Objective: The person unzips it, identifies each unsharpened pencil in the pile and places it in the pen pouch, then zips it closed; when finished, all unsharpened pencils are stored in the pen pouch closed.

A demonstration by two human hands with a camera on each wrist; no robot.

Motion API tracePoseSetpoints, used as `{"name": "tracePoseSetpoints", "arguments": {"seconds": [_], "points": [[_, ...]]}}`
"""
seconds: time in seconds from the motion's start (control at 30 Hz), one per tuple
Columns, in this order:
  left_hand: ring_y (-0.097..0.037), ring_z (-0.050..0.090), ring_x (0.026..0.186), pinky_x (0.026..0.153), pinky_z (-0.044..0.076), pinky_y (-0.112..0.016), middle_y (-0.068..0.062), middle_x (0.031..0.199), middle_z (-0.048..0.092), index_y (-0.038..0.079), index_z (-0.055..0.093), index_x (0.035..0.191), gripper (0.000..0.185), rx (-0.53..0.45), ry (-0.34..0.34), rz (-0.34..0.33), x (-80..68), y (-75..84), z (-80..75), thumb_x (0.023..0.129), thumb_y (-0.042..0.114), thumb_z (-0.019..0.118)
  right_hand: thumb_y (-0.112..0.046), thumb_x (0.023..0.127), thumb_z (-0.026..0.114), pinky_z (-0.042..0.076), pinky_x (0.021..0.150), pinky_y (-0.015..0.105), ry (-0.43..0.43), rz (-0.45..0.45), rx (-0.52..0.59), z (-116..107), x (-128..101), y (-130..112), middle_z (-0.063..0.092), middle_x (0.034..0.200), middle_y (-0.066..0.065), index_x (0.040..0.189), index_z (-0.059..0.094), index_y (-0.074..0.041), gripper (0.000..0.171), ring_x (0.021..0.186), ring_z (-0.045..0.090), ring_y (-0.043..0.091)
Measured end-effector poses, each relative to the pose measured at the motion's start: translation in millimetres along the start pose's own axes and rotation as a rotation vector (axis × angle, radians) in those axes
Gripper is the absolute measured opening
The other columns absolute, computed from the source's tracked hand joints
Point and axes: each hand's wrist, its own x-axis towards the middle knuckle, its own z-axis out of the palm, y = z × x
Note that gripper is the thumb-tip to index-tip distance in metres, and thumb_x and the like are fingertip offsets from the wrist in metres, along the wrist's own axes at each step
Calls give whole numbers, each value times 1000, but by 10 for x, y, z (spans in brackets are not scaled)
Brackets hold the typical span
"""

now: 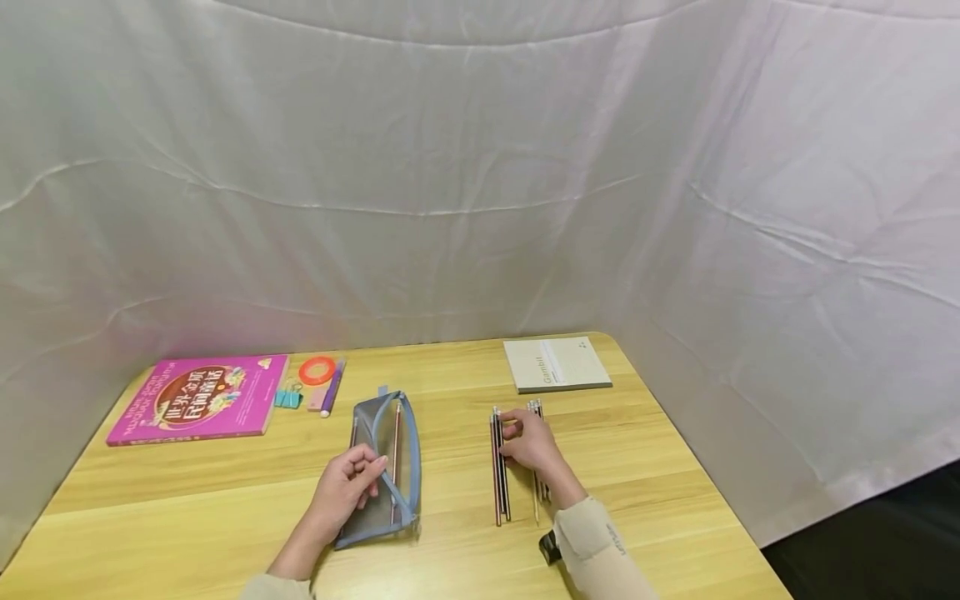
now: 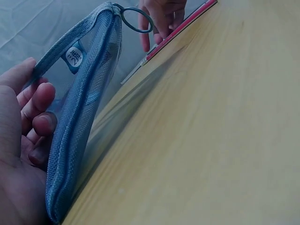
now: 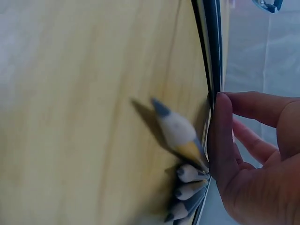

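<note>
A blue-trimmed mesh pencil pouch (image 1: 365, 527) lies unzipped on the table, with a few pencils (image 1: 396, 450) visible inside. My left hand (image 1: 339, 493) pinches the edge of its opening between thumb and fingers; the left wrist view shows the same grip on the trim (image 2: 44, 65). To the right, my right hand (image 1: 534, 446) pinches dark striped pencils (image 1: 497, 479) with thumb and index finger. They look still low at the tabletop. Beside that hand lies a second bunch of pencils (image 1: 537, 496), whose sharpened tips (image 3: 185, 173) show in the right wrist view.
At the back left lie a pink book (image 1: 255, 400), teal binder clips (image 1: 288, 398), an orange tape roll (image 1: 317, 371), a pink eraser (image 1: 317, 400) and a purple marker (image 1: 333, 388). A pale notebook (image 1: 558, 364) sits back right. A black object (image 1: 550, 547) is near the right sleeve.
</note>
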Motion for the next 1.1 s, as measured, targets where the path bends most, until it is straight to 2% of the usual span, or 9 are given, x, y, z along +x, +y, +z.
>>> {"name": "tracePoseSetpoints", "arguments": {"seconds": [0.3,0.5,0.73,1.1], "points": [[-4,45,47,42,43,-25,-3,59,56,-1,57,86,23,-38,12,28,-11,-1,-3,104,13,63,15,73,77,57,58,29,16,-41,-127,19,20,-13,63,91,14,129,65,3,58,75,57,19],[-3,43,44,38,40,-25,4,56,54,-4,57,85,24,-93,51,42,-23,-16,-2,104,9,61,9,69,85,50,63,28,20,-67,-217,24,37,-20,64,87,9,128,65,2,62,74,55,17],[-2,42,44,37,38,-25,7,55,53,-5,57,84,23,-127,78,52,-21,-13,1,103,7,61,10,67,83,54,61,28,-5,-77,-237,12,40,-46,66,87,11,131,63,4,67,69,58,17],[-4,41,43,38,38,-27,4,55,54,-5,58,84,23,-115,59,59,-16,-22,-7,103,8,62,5,71,83,54,57,28,-11,-65,-281,41,69,-99,66,83,8,137,59,4,70,56,61,14]]}}
